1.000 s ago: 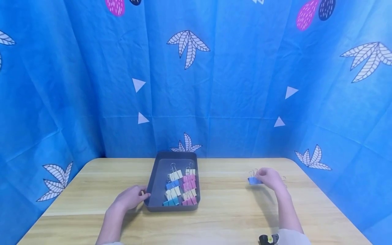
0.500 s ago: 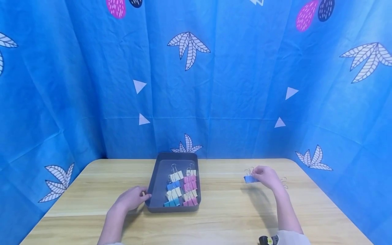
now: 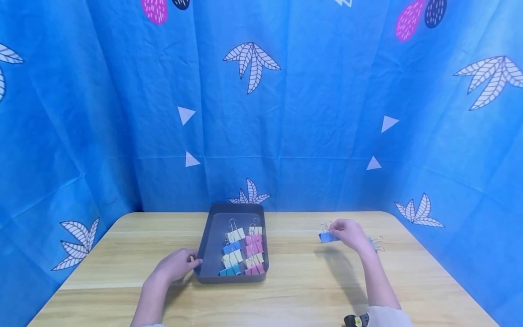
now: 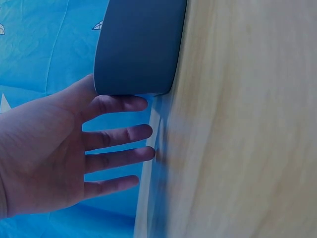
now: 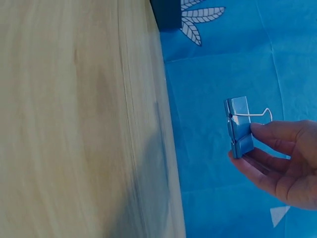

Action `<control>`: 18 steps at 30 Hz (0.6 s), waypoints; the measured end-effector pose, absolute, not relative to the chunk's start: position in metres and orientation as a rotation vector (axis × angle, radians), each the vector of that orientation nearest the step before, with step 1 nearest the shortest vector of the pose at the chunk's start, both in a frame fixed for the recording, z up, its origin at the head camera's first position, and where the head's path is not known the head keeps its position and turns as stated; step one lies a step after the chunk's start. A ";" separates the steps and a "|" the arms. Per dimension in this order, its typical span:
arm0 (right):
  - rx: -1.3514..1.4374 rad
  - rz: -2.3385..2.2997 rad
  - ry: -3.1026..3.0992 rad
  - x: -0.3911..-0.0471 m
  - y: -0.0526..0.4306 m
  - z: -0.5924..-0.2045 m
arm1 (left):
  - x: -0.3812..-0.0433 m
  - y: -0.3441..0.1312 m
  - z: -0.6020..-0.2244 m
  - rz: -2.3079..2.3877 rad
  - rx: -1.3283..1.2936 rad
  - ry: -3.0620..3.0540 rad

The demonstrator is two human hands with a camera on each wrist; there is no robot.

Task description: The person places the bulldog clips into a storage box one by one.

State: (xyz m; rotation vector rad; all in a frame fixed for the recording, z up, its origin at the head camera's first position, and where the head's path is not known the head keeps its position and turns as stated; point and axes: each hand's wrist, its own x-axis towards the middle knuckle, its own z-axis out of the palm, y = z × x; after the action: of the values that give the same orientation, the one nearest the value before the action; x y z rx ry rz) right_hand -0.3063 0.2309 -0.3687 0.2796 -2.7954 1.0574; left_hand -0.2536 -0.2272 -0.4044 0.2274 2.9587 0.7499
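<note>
At the left edge of a dark grey tray [image 3: 229,279], my left hand [image 3: 175,265] holds the rim, thumb over it and index finger against the outer wall. The other fingers extend straight in the left wrist view. My right hand [image 3: 349,234] pinches a blue binder clip [image 3: 328,237] above the table, to the right of the tray. Its wire handle points back toward the hand in the right wrist view. Inside the tray, binder clips stand in two overlapping columns: cream, blue and teal clips [image 3: 230,270] on the left, cream and pink clips [image 3: 254,247] on the right.
On the wooden table [image 3: 298,290], more binder clips [image 3: 375,244] with wire handles lie beyond my right wrist, partly hidden by it. A blue patterned curtain [image 3: 318,113] hangs along the back and sides of the table. A black device [image 3: 356,320] sits at the right cuff.
My right hand has moved left toward the tray and slightly up with the blue binder clip, uncovering more of the clips behind its wrist. The left hand stays at the tray's rim.
</note>
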 end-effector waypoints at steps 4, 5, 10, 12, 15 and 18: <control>0.298 1.050 -2.810 -0.308 0.224 -0.367 | -0.253 -0.226 -0.403 0.759 0.226 2.958; 0.312 1.053 -2.811 -0.308 0.222 -0.366 | -0.253 -0.226 -0.403 0.756 0.226 2.960; 0.374 1.087 -2.806 -0.309 0.213 -0.364 | -0.252 -0.227 -0.404 0.744 0.230 2.971; 0.394 1.094 -2.804 -0.309 0.209 -0.363 | -0.252 -0.227 -0.404 0.744 0.230 2.971; 0.395 1.095 -2.804 -0.310 0.201 -0.363 | -0.252 -0.227 -0.404 0.743 0.228 2.969; 0.419 1.073 -2.806 -0.312 0.192 -0.363 | -0.252 -0.227 -0.404 0.738 0.230 2.972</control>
State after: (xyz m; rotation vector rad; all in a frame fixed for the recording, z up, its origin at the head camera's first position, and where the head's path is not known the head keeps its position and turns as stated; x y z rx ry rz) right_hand -0.3119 0.1921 -0.3626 0.4188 -2.8058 1.0726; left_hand -0.2521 -0.2270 -0.4037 0.2303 2.9723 0.7379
